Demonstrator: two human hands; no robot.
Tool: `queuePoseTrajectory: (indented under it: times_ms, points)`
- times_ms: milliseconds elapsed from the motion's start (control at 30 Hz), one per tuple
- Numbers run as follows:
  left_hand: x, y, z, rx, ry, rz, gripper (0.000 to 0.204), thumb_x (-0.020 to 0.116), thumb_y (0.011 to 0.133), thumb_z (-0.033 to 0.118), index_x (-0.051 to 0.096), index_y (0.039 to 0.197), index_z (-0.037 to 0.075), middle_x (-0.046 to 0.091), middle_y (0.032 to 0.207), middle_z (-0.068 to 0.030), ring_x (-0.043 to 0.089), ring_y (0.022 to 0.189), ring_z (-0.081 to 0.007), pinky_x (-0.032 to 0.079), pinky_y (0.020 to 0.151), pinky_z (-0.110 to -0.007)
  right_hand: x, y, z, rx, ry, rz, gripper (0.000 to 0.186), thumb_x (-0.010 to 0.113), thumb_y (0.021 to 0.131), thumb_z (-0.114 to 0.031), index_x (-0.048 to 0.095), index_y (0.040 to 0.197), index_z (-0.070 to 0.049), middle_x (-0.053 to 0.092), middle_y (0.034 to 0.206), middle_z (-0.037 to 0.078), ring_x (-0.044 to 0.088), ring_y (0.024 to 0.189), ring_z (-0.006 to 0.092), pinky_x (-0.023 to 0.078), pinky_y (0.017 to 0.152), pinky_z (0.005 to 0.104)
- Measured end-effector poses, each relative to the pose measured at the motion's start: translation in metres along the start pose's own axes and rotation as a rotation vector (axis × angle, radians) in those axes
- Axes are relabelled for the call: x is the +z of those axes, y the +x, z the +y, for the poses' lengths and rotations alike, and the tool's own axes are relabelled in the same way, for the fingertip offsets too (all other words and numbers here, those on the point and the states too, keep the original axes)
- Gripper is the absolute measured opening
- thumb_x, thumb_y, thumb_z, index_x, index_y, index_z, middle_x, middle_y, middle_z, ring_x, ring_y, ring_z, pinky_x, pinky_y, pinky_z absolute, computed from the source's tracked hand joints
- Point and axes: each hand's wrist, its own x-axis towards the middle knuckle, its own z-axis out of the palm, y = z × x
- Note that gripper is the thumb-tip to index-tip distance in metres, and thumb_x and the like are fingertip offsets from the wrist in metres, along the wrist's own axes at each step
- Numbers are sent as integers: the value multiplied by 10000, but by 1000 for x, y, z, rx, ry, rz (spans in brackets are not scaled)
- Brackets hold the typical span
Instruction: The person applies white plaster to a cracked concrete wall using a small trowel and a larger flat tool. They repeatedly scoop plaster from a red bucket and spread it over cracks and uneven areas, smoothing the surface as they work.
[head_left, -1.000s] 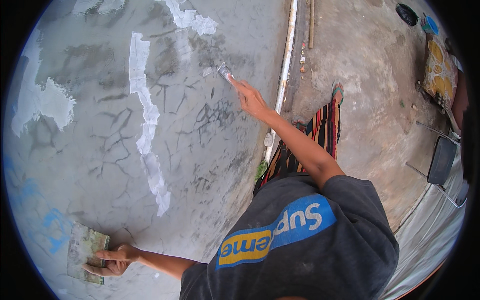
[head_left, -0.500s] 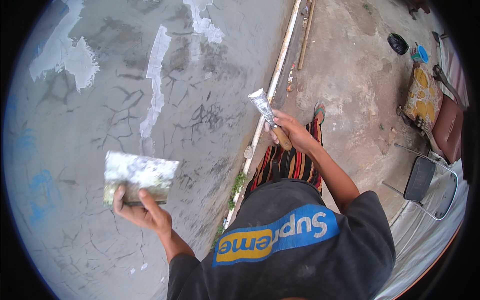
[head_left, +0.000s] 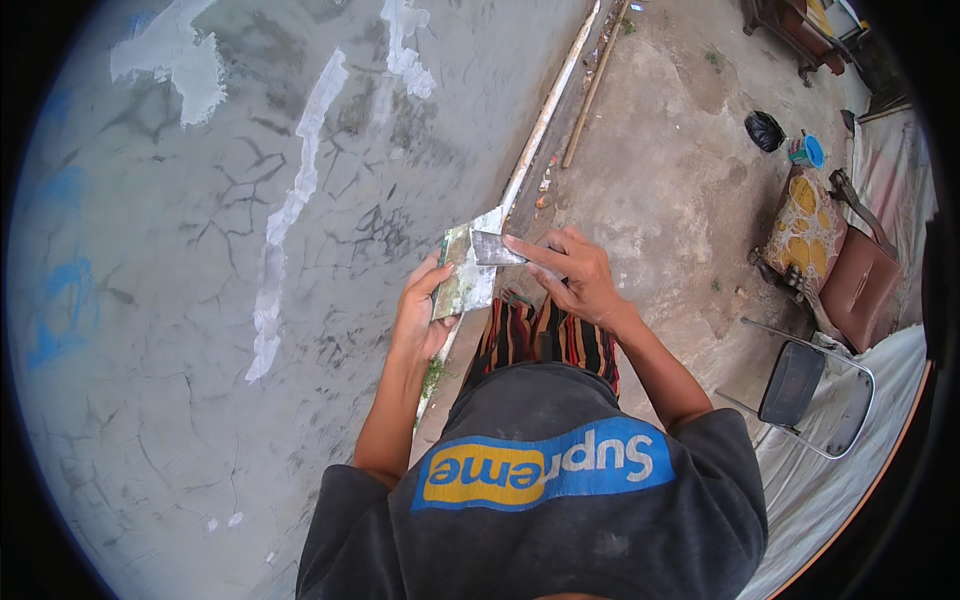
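Observation:
My left hand [head_left: 418,305] grips a flat, putty-smeared square board [head_left: 457,292] at waist height. My right hand [head_left: 578,275] holds a putty knife [head_left: 494,249], its metal blade lying over the board and its handle hidden by my fingers. To my left is a cracked grey wall [head_left: 150,260] with blue marks, a long pale patch [head_left: 300,190] and more irregular white patches higher up. My striped trousers [head_left: 545,330] show below the hands.
A white pipe [head_left: 532,150] follows the wall's base, beside a long stick [head_left: 590,90]. On the concrete floor [head_left: 670,170] at right are a black bag [head_left: 764,132], a blue bucket [head_left: 812,151], brown upholstered seating [head_left: 860,285] with a patterned cushion [head_left: 805,215], and a metal-framed chair [head_left: 790,383].
Both hands have come together in front of me: the left board rose from the lower left, and the right knife came away from the wall and now lies over the board.

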Motion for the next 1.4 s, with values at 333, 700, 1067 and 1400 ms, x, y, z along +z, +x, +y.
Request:
queuePoseTrajectory:
  times_ms: [333, 700, 1067, 1400]
  points:
    - [70, -14, -3, 265, -109, 64, 555, 525, 896, 132, 337, 1391, -35, 651, 943, -89, 605, 542, -77, 398, 311, -185, -95, 4, 56, -82, -57, -158, 448, 688, 786, -94, 649, 1214, -217, 539, 711, 50, 510, 636, 204, 419, 521, 314]
    - [134, -16, -51, 212, -363, 71, 551, 544, 872, 113, 363, 1364, -55, 640, 916, -128, 596, 497, -109, 380, 272, -180, -155, 51, 64, -396, 6, -164, 472, 698, 753, -74, 653, 1209, -187, 528, 685, 42, 503, 620, 207, 421, 546, 310]
    - [149, -33, -51, 300, -243, -50, 570, 504, 881, 106, 317, 1385, -83, 594, 1160, -178, 674, 897, -206, 597, 711, -339, -183, 71, 59, 323, 796, -838, 352, 495, 998, -283, 549, 761, -28, 485, 559, -37, 461, 457, 52, 378, 435, 227]
    - [133, -43, -46, 308, -148, 122, 573, 512, 885, 114, 316, 1386, -84, 617, 1099, -172, 677, 808, -162, 570, 547, -301, -185, 63, 97, 149, 305, -1089, 321, 526, 981, -259, 557, 754, -34, 490, 557, 21, 484, 518, 100, 377, 510, 291]
